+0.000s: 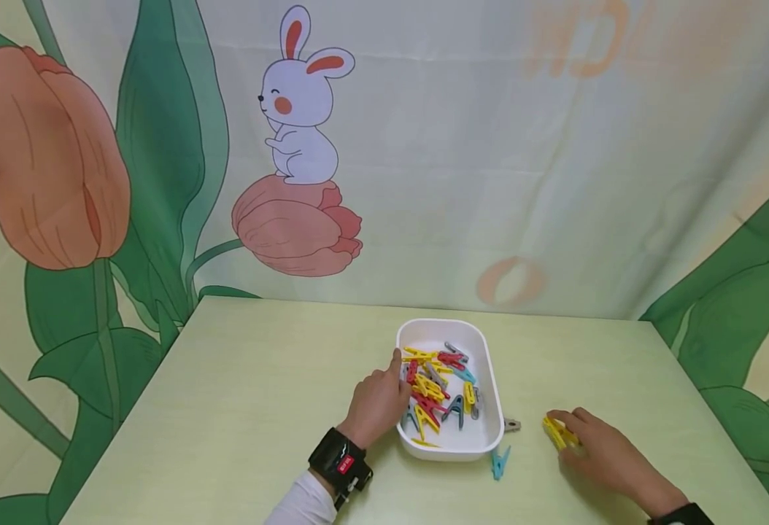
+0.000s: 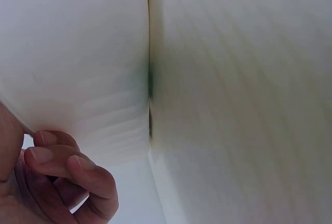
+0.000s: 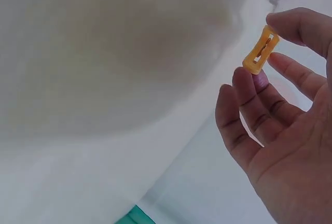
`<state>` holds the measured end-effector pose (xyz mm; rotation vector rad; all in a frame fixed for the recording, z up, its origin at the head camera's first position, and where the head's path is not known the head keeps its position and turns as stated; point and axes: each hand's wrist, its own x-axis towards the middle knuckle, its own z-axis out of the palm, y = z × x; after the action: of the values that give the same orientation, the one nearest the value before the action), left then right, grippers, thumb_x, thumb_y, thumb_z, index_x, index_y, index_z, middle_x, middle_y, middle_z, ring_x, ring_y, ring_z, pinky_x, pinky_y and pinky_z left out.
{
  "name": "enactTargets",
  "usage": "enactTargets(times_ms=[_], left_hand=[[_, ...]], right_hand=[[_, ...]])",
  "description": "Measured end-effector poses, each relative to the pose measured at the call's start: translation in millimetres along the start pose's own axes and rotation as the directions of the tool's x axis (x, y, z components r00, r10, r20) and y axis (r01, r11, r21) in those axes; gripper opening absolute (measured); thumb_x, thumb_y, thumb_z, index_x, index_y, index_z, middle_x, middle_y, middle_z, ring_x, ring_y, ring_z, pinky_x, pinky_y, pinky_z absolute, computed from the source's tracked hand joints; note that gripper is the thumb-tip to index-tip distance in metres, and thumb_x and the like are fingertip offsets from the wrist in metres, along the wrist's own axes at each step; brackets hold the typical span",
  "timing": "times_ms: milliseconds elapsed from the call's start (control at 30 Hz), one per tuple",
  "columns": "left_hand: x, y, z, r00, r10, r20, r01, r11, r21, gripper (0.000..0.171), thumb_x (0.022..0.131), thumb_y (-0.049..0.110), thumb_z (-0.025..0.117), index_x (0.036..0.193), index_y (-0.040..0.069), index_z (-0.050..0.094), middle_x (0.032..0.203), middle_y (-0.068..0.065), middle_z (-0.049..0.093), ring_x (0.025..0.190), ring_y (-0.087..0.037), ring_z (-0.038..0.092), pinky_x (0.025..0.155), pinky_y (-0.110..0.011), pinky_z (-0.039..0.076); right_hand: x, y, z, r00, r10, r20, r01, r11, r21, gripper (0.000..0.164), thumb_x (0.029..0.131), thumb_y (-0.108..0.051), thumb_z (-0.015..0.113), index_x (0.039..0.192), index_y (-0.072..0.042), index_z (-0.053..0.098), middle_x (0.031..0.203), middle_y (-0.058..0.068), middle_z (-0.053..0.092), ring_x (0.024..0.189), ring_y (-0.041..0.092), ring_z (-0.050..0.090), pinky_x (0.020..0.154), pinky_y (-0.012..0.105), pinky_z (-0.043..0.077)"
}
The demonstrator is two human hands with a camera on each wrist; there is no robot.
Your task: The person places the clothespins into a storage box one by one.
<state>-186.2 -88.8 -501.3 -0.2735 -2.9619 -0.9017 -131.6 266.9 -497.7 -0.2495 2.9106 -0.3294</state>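
Note:
A white rectangular tray [image 1: 494, 408] stands on the table and holds several clothespins in yellow, red, grey and blue. At its left side my left hand [image 1: 374, 405] grips the rim, one finger lying along the edge. In the left wrist view, bent fingers [image 2: 91, 180] are beside the tray's pale wall [image 2: 78, 53]. To the right of the tray, my right hand [image 1: 604, 448] pinches a yellow clothespin [image 1: 557, 433] between thumb and fingers. The right wrist view shows the clothespin [image 3: 261, 50] end-on at the fingertips.
A blue clothespin [image 1: 500, 463] lies on the table just off the tray's front right corner. A grey-brown clothespin [image 1: 512, 425] lies against the tray's right side. Behind the pale table [image 1: 279, 364] hangs a curtain [image 1: 437, 182] printed with a rabbit and tulips.

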Motion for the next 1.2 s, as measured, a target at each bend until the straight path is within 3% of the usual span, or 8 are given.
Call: enactTargets(times_ms=[233,567,700,1200], left_hand=[[1.3,-0.7,1.5,1.000,-0.003,-0.001,0.003,1.000,0.007,0.063,0.095,0.021,0.056,0.151,-0.001,0.035,0.059,-0.003,0.050,0.050,-0.016,0.045,0.047,-0.029,0.030],[-0.1,1.0,0.3,1.000,-0.003,-0.001,0.003,1.000,0.013,0.063,0.095,0.021,0.057,0.150,-0.001,0.036,0.059,-0.003,0.049,0.052,-0.017,0.045,0.048,-0.029,0.030],[-0.1,1.4,-0.7,1.000,-0.005,0.000,0.005,1.000,0.016,0.063,0.095,0.021,0.057,0.150,-0.001,0.036,0.059,-0.003,0.049,0.051,-0.017,0.045,0.048,-0.029,0.030],[0.8,1.9,-1.0,1.000,-0.009,0.005,0.009,1.000,-0.001,0.063,0.095,0.021,0.055,0.151,-0.001,0.035,0.059,-0.003,0.050,0.050,-0.017,0.046,0.046,-0.029,0.030]], right_hand=[[-4,-3,-27,0.986,-0.123,-0.115,0.119,0.992,-0.037,0.052,0.084,-0.019,0.075,0.132,-0.011,0.057,0.103,0.002,0.059,0.086,0.016,0.059,0.071,0.036,0.052],[-1,-1,-61,0.916,-0.288,-0.281,0.272,0.958,-0.094,0.051,0.084,-0.015,0.076,0.130,-0.005,0.057,0.100,0.004,0.061,0.081,0.015,0.059,0.060,0.024,0.047],[2,-5,-75,0.897,-0.318,-0.308,0.296,0.948,-0.115,0.051,0.084,-0.015,0.076,0.130,-0.005,0.057,0.101,0.005,0.061,0.081,0.016,0.060,0.060,0.024,0.048],[20,-41,-110,0.869,-0.349,-0.351,0.322,0.937,-0.135,0.047,0.087,-0.017,0.073,0.131,-0.006,0.057,0.109,0.009,0.063,0.088,0.021,0.064,0.066,0.030,0.052]])
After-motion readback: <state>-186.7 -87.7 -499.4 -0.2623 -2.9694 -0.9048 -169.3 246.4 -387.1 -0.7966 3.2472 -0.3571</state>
